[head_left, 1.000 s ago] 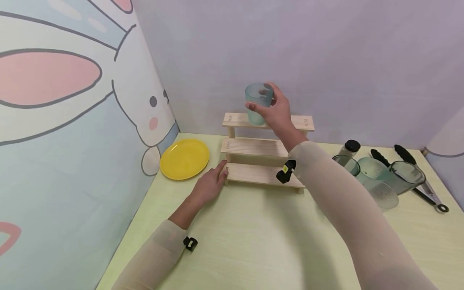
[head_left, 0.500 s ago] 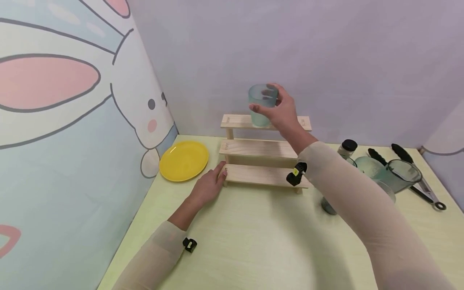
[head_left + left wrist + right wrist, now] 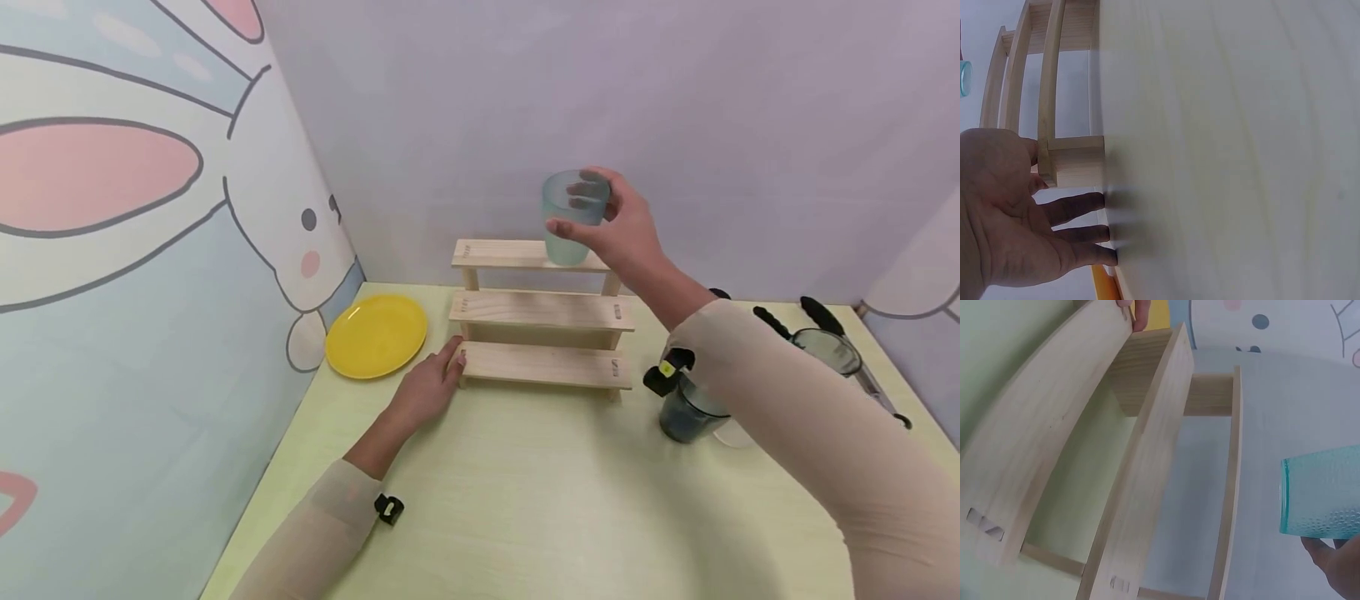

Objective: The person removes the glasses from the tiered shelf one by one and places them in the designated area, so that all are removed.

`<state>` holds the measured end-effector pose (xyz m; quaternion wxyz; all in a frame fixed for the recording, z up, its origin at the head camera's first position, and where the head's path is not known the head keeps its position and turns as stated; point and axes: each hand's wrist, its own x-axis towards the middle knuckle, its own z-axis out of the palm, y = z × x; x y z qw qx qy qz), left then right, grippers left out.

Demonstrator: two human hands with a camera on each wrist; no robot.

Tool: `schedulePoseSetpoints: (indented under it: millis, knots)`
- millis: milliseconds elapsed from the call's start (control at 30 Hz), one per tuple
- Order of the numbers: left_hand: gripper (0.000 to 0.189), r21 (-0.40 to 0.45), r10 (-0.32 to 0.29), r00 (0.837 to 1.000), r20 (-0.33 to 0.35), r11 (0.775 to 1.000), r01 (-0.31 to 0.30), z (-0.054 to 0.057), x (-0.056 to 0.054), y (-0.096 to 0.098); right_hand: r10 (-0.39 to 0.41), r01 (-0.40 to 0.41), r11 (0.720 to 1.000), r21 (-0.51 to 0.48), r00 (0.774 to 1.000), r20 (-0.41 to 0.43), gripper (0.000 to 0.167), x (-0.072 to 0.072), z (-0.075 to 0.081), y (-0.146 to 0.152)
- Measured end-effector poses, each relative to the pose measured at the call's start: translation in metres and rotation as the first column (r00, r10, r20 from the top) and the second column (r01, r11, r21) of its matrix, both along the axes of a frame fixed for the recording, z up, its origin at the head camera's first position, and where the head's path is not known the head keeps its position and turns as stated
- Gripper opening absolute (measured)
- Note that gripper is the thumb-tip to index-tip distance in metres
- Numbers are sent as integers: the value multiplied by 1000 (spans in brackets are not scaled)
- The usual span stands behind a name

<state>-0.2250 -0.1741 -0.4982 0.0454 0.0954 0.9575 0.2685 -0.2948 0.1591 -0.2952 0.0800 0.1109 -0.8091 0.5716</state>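
Observation:
A three-tier wooden shelf (image 3: 540,310) stands against the back wall. My right hand (image 3: 630,229) holds a frosted teal tumbler (image 3: 570,237), fingers and thumb around its side. In the right wrist view a gap shows between the tumbler (image 3: 1319,494) and the top plank (image 3: 1230,481). My left hand (image 3: 427,390) is at the left end of the lowest plank (image 3: 543,364). Its thumb and index finger grip the plank's corner. The left hand's other fingers (image 3: 1082,234) stretch down to the tabletop.
A yellow plate (image 3: 377,336) lies left of the shelf. On the right, a dark glass (image 3: 686,417), another clear glass (image 3: 828,350) and black-tipped tongs (image 3: 821,315) are partly hidden by my right sleeve (image 3: 795,417). Walls close off the back and left.
My right hand has moved rightward above the top plank, carrying the tumbler. The left hand has stayed at the shelf's corner. My right sleeve now covers more of the glasses.

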Motion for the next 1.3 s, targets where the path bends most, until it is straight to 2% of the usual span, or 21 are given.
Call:
schedulePoseSetpoints:
  millis: [67, 200, 233, 333, 467, 500, 567, 733, 933, 1000, 1133, 1200, 1300]
  knots:
    - [64, 7, 4, 1000, 8, 1000, -4, 6, 3, 2, -4, 4, 1000, -1, 1000, 0, 89, 4, 1, 7]
    - [62, 6, 9, 1000, 2, 1000, -9, 8, 5, 2, -20, 20, 1000, 6, 1000, 2, 87, 12, 1, 21]
    - [61, 20, 14, 1000, 14, 1000, -14, 12, 7, 4, -24, 24, 1000, 12, 1000, 2, 86, 14, 0, 25]
    - [64, -11, 2, 1000, -19, 1000, -3, -1, 1, -1, -38, 38, 999, 38, 999, 4, 85, 22, -2, 38]
    - [67, 0, 2, 1000, -7, 1000, -2, -1, -1, -3, -60, 59, 996, 73, 998, 5, 84, 31, -7, 56]
    - [66, 24, 7, 1000, 12, 1000, -8, 3, 0, -1, -66, 66, 994, 84, 998, 5, 84, 33, -8, 61]
    - [66, 22, 12, 1000, 18, 1000, -13, 1, -3, -2, -73, 73, 993, 96, 997, 2, 84, 37, -11, 71]
    - [72, -34, -4, 1000, -30, 999, 3, -15, -12, -7, -102, 99, 987, 127, 995, 16, 84, 50, -19, 93]
    - [72, 2, -15, 1000, -15, 1000, 15, -16, -12, -9, -133, 125, 977, 174, 990, 38, 82, 74, -27, 120]
    - [71, -25, -21, 999, -40, 999, 20, -25, -17, -12, -143, 133, 974, 184, 989, 42, 82, 82, -30, 128]
    - [72, -32, -17, 999, -47, 999, 16, -31, -20, -14, -163, 154, 973, 170, 986, 44, 82, 95, -35, 145]
    - [70, -21, -14, 999, -29, 1000, 13, -23, -17, -12, -170, 161, 973, 166, 984, 41, 82, 100, -38, 153]
    - [67, -7, -7, 1000, -3, 1000, 7, -3, -6, -6, -186, 176, 971, 164, 982, 45, 81, 108, -44, 166]
